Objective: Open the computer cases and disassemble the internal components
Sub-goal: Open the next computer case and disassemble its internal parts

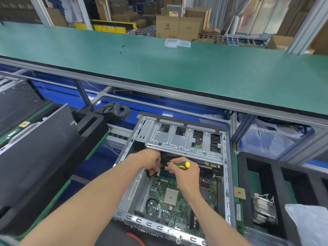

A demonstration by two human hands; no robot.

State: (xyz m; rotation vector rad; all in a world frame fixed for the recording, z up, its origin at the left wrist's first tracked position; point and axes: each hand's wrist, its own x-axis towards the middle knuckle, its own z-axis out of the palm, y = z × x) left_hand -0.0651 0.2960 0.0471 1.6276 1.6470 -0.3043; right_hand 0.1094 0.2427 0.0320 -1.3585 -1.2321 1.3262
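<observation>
An open grey computer case (228, 174) lies flat in front of me, its green motherboard (170, 206) exposed with a bare CPU socket. A silver drive cage (177, 139) spans the far end of the case. My left hand (150, 160) reaches in under the cage edge and pinches a small white connector at the top of the board. My right hand (186, 173) grips a yellow and black screwdriver (180, 164) lying across its fingers, its fingertips next to the same connector. The screwdriver's tip is hidden.
Black foam trays (262, 174) stand right of the case, one holding a finned heatsink (264, 210) beside a white bag. Removed case panels and boards (35, 139) are stacked at the left. A coil of grey cable (115, 110) lies behind. A green bench (159, 64) carries clear plastic boxes (177, 43).
</observation>
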